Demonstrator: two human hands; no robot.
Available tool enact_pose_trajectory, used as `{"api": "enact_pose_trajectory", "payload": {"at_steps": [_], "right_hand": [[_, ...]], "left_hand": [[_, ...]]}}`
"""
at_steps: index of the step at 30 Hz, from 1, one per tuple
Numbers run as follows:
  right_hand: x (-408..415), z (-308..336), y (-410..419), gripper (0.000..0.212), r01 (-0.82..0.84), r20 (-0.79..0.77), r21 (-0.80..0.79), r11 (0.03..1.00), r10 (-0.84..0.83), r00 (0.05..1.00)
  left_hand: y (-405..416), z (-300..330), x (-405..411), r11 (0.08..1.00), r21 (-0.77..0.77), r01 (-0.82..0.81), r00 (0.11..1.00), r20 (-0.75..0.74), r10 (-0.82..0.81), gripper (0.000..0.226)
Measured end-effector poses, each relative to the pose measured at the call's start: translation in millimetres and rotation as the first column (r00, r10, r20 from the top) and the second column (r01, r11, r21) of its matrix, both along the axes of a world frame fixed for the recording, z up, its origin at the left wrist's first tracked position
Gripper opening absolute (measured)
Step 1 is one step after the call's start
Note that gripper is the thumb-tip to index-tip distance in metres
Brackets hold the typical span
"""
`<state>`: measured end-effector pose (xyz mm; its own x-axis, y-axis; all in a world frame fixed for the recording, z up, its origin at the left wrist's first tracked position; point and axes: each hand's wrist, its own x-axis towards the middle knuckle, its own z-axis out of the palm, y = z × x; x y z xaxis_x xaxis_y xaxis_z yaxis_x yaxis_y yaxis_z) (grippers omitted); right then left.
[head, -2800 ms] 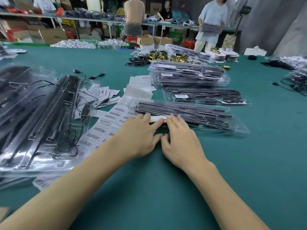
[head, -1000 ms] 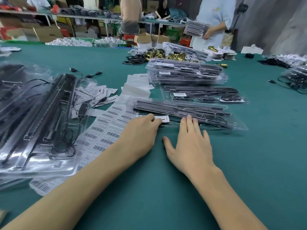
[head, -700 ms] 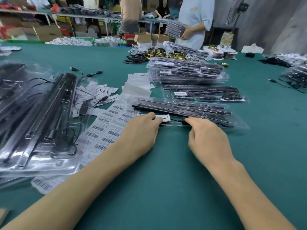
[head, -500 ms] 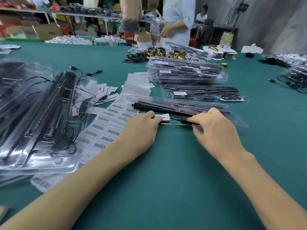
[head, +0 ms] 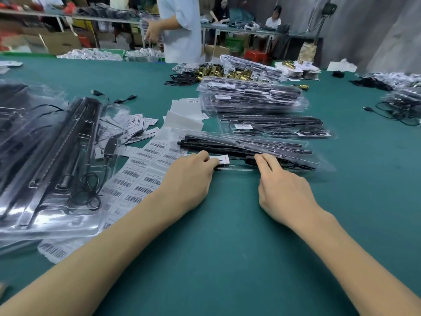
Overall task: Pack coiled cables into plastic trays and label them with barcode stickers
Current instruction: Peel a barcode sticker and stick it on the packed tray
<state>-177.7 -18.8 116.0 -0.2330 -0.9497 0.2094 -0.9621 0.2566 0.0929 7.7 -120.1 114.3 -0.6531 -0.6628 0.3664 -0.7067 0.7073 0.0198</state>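
Forearms were stretched from the bottom corners across the green table [head: 227, 258], and both hands were laid at the near edge of a clear plastic tray [head: 303, 157] lying crosswise just ahead. The left hand [head: 189, 179] was curled knuckles-up, its fingertips pressed on a small white sticker [head: 221, 159] at the tray's front left corner; whether the sticker was pinched or merely pressed could not be told. The right hand [head: 282, 190] was set a little apart to the right, fingers bent, with its fingertips touching the front lip of the tray beside a black inline switch [head: 250, 161] on a cable; nothing was seen gripped in it. Long black rods and thin cable were seen packed inside the tray (blurred by the plastic's glare). To the left, sheets of barcode stickers [head: 141, 179] were spread on the cloth, partly covered by a stack of large clear trays [head: 45, 160] in which a coiled cable [head: 87, 190] was held. Beyond the sheets, loose small labels [head: 134, 124] were scattered, and white backing paper [head: 184, 117] lay near them. Behind the handled tray, a second packed tray [head: 273, 130] bearing a barcode label was placed flat, and farther back a pile of finished trays [head: 250, 96] was stacked. Brass parts [head: 218, 71] were heaped past that pile. At the far edge a person in a pale shirt [head: 180, 30] was seen standing, and others were seated at benches behind.
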Motion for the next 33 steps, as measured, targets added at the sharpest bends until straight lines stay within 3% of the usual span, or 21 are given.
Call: {"api": "enact_pose_trajectory", "payload": {"at_steps": [12,24,33], "right_hand": [[3,0,-5,0.059,0.015,0.010,0.014,1.000,-0.015,1.000],[15,2,-4,0.062,0.104,-0.095,0.091,0.990,-0.096,0.991],[20,-1,-2,0.064,0.125,-0.027,0.064,0.990,-0.123,0.992]], "left_hand": [[0,-1,0,1.000,-0.011,0.001,1.000,-0.009,-0.001,0.030],[-1,-3,-1,1.000,0.001,-0.008,1.000,-0.024,0.008,0.031],[-1,-5,-2,1.000,-0.018,-0.015,1.000,-0.022,0.014,0.030]]}}
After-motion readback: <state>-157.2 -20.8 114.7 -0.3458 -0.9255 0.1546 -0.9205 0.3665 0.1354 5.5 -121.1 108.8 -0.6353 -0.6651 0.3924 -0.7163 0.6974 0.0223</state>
